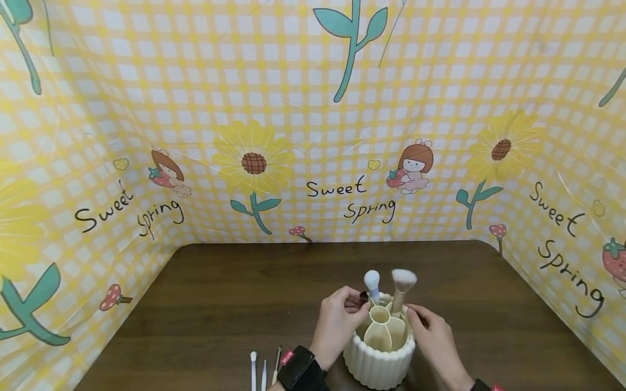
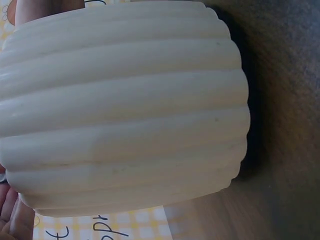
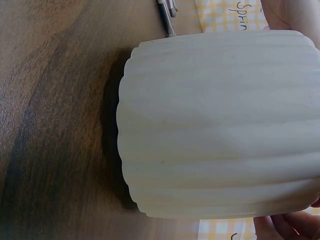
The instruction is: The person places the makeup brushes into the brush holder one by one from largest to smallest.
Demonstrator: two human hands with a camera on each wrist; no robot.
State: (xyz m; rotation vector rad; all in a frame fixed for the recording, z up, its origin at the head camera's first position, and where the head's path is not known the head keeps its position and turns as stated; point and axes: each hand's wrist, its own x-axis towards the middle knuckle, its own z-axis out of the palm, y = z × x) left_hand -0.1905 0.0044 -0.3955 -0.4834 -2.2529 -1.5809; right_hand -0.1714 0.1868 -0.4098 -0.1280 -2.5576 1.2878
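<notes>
On the table (image 1: 230, 304), the holder (image 1: 379, 370) is gripped by the right hand (image 1: 434, 330) — for the left hand (image 1: 335, 326), its grasp cannot be told.

A cream, vertically ribbed round holder (image 1: 379, 369) is standing upright on the table (image 1: 220, 293), its inside divided by petal-shaped walls around a central tube. In its rear part, a blue-handled brush (image 1: 372, 282) with a pale rounded head and a tan brush (image 1: 403, 282) with a flared white head are pointing bristles up, the tan one leaning right. The left hand (image 1: 337, 320) is pinching a small dark piece (image 1: 364, 296) by the rim; the right hand (image 1: 435, 336) is gripping the rim's right side.
</notes>
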